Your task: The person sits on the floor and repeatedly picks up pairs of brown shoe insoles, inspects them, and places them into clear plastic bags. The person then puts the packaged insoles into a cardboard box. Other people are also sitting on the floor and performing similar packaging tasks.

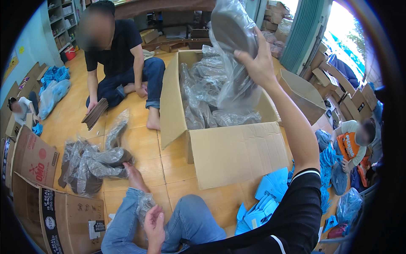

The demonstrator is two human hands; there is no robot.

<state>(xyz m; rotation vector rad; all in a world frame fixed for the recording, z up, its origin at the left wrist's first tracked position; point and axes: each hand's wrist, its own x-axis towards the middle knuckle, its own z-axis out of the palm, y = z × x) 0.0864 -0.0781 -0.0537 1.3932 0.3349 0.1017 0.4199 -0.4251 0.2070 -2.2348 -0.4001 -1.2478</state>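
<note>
High above the carton, my right hand (259, 63) grips a clear plastic bag (237, 80) with a grey-brown, rounded piece inside. Thumb and fingers press on the bag's side. Below it stands an open cardboard carton (237, 154), holding several similar bagged pieces (207, 80). My left hand (154, 224) hovers by my knee, fingers loosely curled and apart. Beside its fingertips a crumpled clear plastic bag (146, 204) lies against my leg; whether they touch is unclear. A heap of bagged grey-brown pieces (91, 167) rests on the floor by my foot.
Across from me a seated person (114, 55) holds a stack of brown flat pieces (96, 113). Blue cut pieces (262, 203) lie by my right side. Cardboard boxes (72, 220) stand at left. Another person (351, 144) sits at far right.
</note>
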